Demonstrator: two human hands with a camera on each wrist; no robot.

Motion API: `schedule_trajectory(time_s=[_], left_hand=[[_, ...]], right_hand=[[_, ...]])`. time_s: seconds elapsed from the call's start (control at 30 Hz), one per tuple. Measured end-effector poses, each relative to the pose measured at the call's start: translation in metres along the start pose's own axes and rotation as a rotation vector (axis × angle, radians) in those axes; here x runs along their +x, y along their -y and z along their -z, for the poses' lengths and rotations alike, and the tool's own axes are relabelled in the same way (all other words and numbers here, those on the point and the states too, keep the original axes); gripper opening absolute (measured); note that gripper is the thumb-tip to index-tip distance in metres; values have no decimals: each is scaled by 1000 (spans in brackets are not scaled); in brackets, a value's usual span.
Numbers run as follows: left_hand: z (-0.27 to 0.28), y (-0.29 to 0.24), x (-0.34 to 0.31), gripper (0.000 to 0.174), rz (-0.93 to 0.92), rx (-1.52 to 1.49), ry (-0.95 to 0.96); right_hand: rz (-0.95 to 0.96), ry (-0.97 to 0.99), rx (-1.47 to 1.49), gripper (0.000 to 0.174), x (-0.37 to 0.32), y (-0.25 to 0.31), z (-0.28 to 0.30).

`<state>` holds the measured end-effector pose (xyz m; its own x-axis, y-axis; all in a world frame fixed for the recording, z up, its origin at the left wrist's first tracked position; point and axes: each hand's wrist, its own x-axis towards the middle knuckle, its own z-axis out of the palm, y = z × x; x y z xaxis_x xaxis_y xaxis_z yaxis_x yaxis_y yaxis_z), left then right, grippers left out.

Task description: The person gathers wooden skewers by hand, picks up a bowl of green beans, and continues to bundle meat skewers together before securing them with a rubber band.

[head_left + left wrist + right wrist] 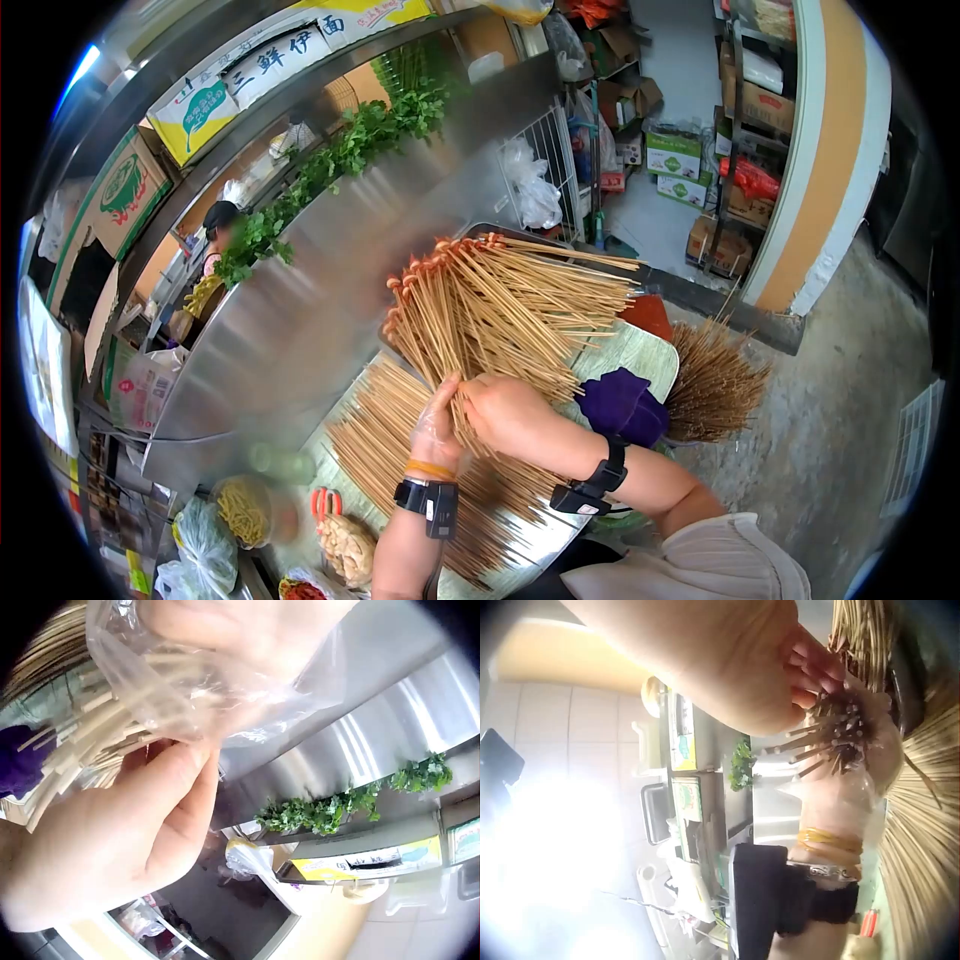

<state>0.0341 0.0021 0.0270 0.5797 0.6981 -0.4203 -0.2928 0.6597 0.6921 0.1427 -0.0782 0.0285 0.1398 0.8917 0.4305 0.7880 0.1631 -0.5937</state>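
Observation:
My left hand (432, 435), in a clear plastic glove, grips a bundle of wooden skewers (844, 739) near their bare ends. Against it, my right hand (508, 408) has its fingers curled around the same bundle. Ahead of both hands, many skewers (520, 310) with reddish-brown food pieces (440, 258) on their far tips fan out over a dark tray. Below the wrists lies a wide layer of bare-ended skewers (375, 425) on the pale green board (645, 355). In the left wrist view the loose plastic of the glove (315, 690) partly covers the stick ends.
A purple cloth (625, 405) and a bundle of thin brown sticks (715, 385) sit at the right. At left front are orange-handled scissors (325, 503), a bag of pale food (345, 550) and a tub of green strips (243, 512). Leafy greens (340, 160) line the steel shelf.

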Motion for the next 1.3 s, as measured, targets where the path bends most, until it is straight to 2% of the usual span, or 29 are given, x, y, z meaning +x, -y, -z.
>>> schedule_trajectory(time_s=[0.1, 0.2, 0.3, 0.33, 0.43, 0.47, 0.57, 0.67, 0.8, 0.93, 1.0, 1.07, 1.1, 1.17, 1.2, 1.27, 1.3], left_hand=[[-5, -3, -3, 31, -62, 68, -45], [6, -6, -1, 32, 22, 125, -195], [10, 0, -9, 34, -137, 162, 71], [-1, -7, -11, 34, 41, -15, -7], [2, -2, -3, 33, -50, 7, -33], [9, 0, 3, 31, -45, -1, 5], [-31, -14, -35, 28, 8, 131, -186], [1, -5, -7, 26, 59, 75, -69], [9, 7, -8, 24, -148, 160, 26], [25, 16, -4, 22, -279, 222, 126], [26, 15, 0, 22, -234, 162, 101], [18, 7, -3, 22, -86, 46, 8], [15, 5, 0, 23, -84, 33, -32], [11, 4, 3, 24, -77, 7, -111], [12, 2, 1, 24, -104, -5, -7], [13, -4, -10, 24, -155, -31, 199], [11, -4, -15, 23, -161, -3, 177]], right_hand=[[129, -125, -100, 18, -4, -2, 10], [128, -340, 25, 20, 0, -4, 25], [-71, -399, 51, 21, 8, -29, 15], [-163, -210, 72, 23, 8, -31, 16], [-55, -1, 176, 23, 9, -19, 3], [23, -83, 41, 18, 8, -18, -9], [44, -126, 30, 13, 2, -11, -21], [110, -227, -18, 10, -2, -8, -25], [136, -372, 113, 11, -10, -1, -23], [-40, -376, 367, 13, -13, 5, -28], [-80, -360, 569, 12, -11, 0, -31], [-35, -367, 576, 11, -11, 4, -28], [-12, -370, 579, 11, -12, 6, -25], [92, -420, 386, 11, -15, 9, -14], [141, -444, 289, 11, -18, 8, -10], [33, -422, 402, 13, -20, -5, -5], [-24, -410, 460, 14, -21, -13, -3]])
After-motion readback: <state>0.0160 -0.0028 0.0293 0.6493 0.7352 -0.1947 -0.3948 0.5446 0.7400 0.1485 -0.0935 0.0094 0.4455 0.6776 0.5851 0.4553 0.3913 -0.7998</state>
